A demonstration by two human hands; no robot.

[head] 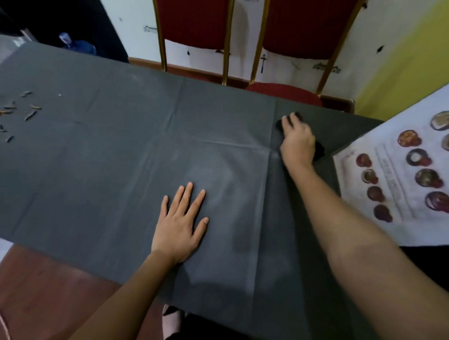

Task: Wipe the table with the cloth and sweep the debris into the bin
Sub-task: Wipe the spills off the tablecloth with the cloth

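Note:
A dark grey cover lies over the table (pixel 116 166). My right hand (pixel 297 143) rests on a black cloth (pixel 319 150) at the table's far right; the hand hides most of the cloth, and its fingers lie over it. My left hand (pixel 182 227) presses flat on the table near the front edge, fingers spread and straight. Several small scraps of debris (pixel 14 114), orange and dark, lie scattered at the far left of the table. No bin can be made out for certain.
Two red chairs with gold frames (pixel 248 38) stand behind the table's far edge. A white printed sheet with pictures of dishes (pixel 409 176) lies at the right. Dark objects and something blue (pixel 77 44) sit at the back left. Reddish wood floor shows below.

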